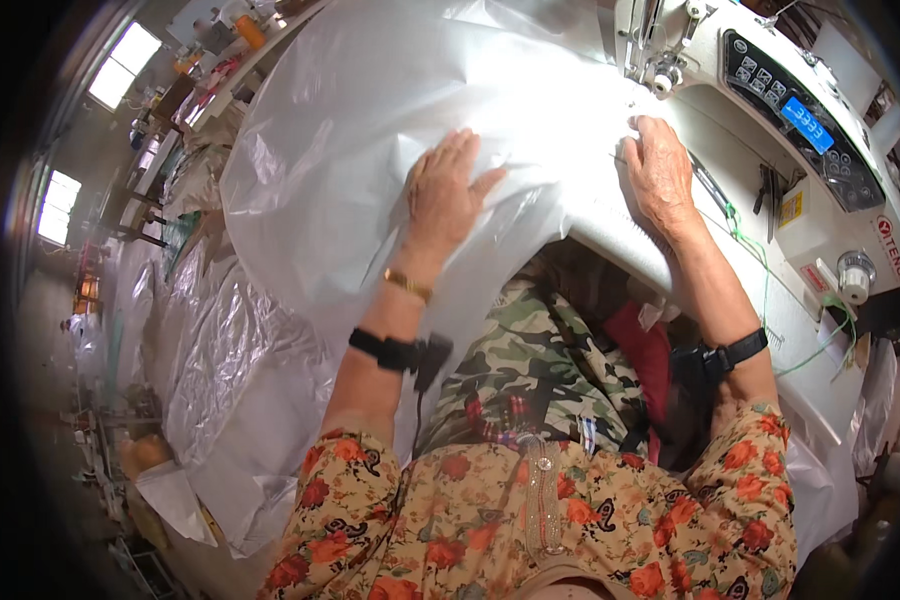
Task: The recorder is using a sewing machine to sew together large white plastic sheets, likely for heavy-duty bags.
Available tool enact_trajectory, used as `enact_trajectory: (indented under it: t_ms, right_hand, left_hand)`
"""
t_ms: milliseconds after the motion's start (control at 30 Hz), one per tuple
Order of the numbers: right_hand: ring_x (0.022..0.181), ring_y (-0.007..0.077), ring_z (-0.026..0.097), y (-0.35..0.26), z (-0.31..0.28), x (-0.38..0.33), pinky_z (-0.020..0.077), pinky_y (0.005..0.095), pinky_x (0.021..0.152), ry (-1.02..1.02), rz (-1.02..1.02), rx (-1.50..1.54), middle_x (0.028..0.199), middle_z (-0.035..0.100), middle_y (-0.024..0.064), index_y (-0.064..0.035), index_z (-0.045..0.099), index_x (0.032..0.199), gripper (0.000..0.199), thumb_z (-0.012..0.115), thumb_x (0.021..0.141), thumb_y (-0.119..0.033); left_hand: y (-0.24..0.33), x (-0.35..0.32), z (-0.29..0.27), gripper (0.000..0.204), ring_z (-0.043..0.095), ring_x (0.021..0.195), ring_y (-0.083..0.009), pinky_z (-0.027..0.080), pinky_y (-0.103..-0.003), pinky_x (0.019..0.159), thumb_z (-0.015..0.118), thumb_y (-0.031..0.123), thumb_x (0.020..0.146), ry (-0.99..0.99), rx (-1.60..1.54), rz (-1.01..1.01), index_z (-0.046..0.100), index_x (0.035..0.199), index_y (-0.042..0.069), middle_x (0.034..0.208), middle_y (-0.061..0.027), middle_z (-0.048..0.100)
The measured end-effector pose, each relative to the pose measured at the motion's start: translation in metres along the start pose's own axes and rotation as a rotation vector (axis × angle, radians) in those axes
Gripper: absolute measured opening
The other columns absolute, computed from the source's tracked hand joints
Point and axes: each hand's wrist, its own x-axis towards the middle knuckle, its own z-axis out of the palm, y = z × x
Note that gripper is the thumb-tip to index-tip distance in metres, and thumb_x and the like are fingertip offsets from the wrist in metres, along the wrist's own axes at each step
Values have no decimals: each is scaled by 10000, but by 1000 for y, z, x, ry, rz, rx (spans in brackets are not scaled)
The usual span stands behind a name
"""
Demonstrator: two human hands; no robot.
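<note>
— Lit by two bright windows at far left, and crowded below with crumpled clear plastic. Centred on what, up front?

— On a broad sheet of translucent white plastic, spread across the worktable and reaching up to a white sewing machine at right.

— And on the left side?

— Laying the left hand palm down on the plastic, well apart from the sewing head.

— Gripping anything there?

— Apparently not: showing fingers stretched long and nearly together, with thumb spread out to the side.

— And on the right?

— Bringing the right hand close to the sewing head, with fingers bent at the sheet's edge (washed out by glare, so impossible to tell whether pinched on plastic or merely resting).

— Pointing to which step?

— Judging by the pose, to guiding or lining up the edge for stitching. Impossible to say whether sewing at this very instant.

— Calling for what next?

— Probably for light, even pressure at left to keep the loose plastic from bunching, and for a straight feed at right, with fingertips kept clear of the sewing head. Worth watching, too: green thread trailing beyond the right forearm, beside a slim dark tool (too small to identify).
</note>
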Motion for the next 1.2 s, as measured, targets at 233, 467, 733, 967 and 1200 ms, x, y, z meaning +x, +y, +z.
enact_trajectory:
  t_ms: [233, 467, 733, 967, 1200]
  right_hand:
    - [680, 366, 630, -73, -26, -96, 496, 453, 603, -209, -72, 301, 716, 601, 167, -43, 597, 821, 195, 618, 953, -184]
    - [851, 386, 698, -114, 41, -159, 518, 478, 794, -735, 467, 596, 860, 720, 213, 7, 742, 939, 478, 615, 922, -454]
    - [779, 386, 664, -119, 76, -197, 503, 466, 745, -562, 527, 828, 807, 691, 213, 36, 702, 919, 425, 580, 937, -371]
    - [812, 139, 587, -87, -99, -156, 482, 334, 733, -384, 142, 1086, 846, 670, 102, 7, 692, 908, 264, 624, 947, -245]
    - [645, 168, 640, 19, -106, -237, 520, 329, 634, -814, 806, 702, 729, 672, 59, 39, 698, 952, 290, 632, 902, -238]
  left_hand:
    - [-40, 14, 41, 682, 448, 1393, -317, 311, -486, 1165, 518, 567, 977, 0, -118, 53, 591, 1328, -13, 1429, -179, 553]
    - [-37, 19, 47, 699, 411, 1423, -326, 277, -469, 1194, 501, 564, 995, -75, -135, 52, 543, 1389, -11, 1459, -196, 524]
    - [-35, 23, 54, 719, 397, 1435, -323, 266, -466, 1201, 497, 585, 990, -108, -149, 21, 548, 1390, -11, 1469, -196, 516]
    - [-40, 25, 48, 762, 379, 1448, -312, 242, -453, 1217, 488, 623, 978, -165, -262, -18, 550, 1382, -20, 1470, -193, 516]
    - [-30, 27, 28, 870, 355, 1462, -305, 226, -444, 1225, 570, 686, 898, -282, -384, -109, 531, 1393, -28, 1513, -185, 466]
